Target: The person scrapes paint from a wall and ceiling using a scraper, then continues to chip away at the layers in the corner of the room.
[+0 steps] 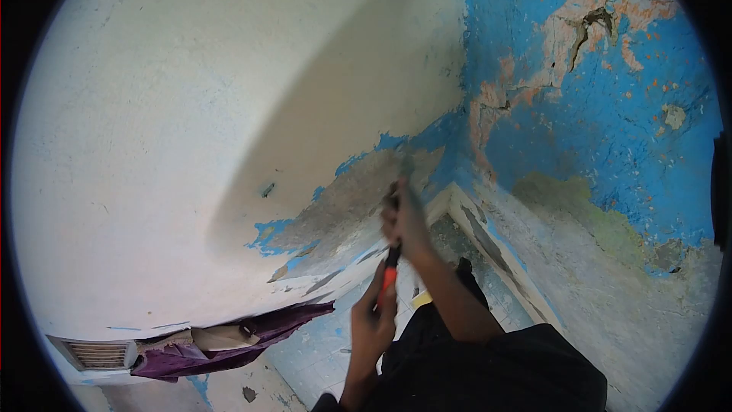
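My left hand (372, 324) is closed around the red-orange part of a tool handle (390, 278), low in front of my body. Higher up, my right hand (406, 221) is wrapped round the black part of the same tool, its arm crossing from the lower right. Motion blurs the tool's far end, which lies close to the wall near the corner. Around it, the pale wall (191, 107) has a bare grey patch (343, 198) edged with blue paint.
The blue wall (526, 137) on the right has peeling paint and a crack (587, 30). Purple cloth (164, 360) lies at the lower left beside a vent grille (97, 355). A skirting edge runs down from the corner. The tiled floor (305, 358) shows below.
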Demonstrator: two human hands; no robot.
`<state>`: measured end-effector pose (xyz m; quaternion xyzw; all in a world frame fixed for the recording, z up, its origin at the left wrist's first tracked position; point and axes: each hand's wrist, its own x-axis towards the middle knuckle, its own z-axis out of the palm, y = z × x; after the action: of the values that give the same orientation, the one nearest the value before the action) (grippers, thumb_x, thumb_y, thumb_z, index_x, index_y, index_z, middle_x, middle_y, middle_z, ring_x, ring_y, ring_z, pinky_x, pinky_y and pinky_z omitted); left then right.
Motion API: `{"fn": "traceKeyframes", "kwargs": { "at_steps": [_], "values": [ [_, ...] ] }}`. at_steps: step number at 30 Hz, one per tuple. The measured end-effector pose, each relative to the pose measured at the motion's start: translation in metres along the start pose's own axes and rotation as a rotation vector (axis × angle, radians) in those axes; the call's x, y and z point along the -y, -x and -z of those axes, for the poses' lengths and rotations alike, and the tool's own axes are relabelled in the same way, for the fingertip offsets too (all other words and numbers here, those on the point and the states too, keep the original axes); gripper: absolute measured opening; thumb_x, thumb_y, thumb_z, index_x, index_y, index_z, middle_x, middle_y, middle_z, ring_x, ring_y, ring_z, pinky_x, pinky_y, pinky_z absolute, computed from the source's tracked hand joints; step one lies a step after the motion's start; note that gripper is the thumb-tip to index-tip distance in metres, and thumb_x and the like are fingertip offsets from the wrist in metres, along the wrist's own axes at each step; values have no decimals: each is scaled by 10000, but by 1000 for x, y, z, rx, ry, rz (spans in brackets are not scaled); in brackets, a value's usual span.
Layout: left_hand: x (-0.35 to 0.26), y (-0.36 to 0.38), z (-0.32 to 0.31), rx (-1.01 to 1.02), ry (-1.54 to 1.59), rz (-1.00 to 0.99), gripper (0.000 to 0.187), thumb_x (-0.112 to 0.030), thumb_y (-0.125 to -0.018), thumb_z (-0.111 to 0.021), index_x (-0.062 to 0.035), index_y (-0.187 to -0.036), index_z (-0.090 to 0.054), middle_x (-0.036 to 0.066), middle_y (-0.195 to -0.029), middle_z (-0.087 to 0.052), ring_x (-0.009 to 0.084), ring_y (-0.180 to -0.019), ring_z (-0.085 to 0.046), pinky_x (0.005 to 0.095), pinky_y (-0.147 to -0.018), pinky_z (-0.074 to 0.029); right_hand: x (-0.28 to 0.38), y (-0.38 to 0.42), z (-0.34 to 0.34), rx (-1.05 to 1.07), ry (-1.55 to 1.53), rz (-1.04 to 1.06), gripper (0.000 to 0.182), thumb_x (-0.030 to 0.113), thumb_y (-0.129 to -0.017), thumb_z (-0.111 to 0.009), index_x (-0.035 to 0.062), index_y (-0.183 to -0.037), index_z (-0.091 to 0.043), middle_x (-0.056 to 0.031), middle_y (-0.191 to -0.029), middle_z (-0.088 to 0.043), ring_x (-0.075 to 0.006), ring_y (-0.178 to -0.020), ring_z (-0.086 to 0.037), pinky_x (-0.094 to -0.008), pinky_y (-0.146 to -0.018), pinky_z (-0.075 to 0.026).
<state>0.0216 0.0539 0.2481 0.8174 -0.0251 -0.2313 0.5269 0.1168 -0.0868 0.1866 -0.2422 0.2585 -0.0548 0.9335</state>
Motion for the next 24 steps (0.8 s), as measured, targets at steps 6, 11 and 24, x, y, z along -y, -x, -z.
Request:
{"fn": "traceKeyframes", "kwargs": {
  "at_steps": [6, 11, 24],
  "values": [
    [11, -26, -29, 8, -3, -196, 453, -193, -978, -509, -15, -1389, -438, 5, -709, -520, 80, -635, -454, 228, -573, -398, 27, -17, 17, 5, 36, 106, 338, 491, -975, -439, 163, -891, -443, 60, -535, -324, -61, -322, -271, -233, -269, -231],
    [17, 13, -1, -29, 16, -11, 477, -176, -978, -500, 2, -1408, -399, -11, -686, -492, 55, -621, -448, 205, -560, -383, -16, 12, -3, 70, 16, -18, 353, 501, -971, -440, 157, -895, -442, 59, -534, -324, -65, -321, -277, -233, -268, -235],
    [21, 9, -12, -59, -39, -31, 501, -197, -968, -513, -4, -1414, -391, -20, -664, -477, 49, -603, -439, 205, -543, -368, -9, 3, 7, 69, -2, -27, 389, 526, -971, -415, 154, -858, -424, 52, -517, -321, -71, -310, -278, -239, -259, -225]
  ]
}}
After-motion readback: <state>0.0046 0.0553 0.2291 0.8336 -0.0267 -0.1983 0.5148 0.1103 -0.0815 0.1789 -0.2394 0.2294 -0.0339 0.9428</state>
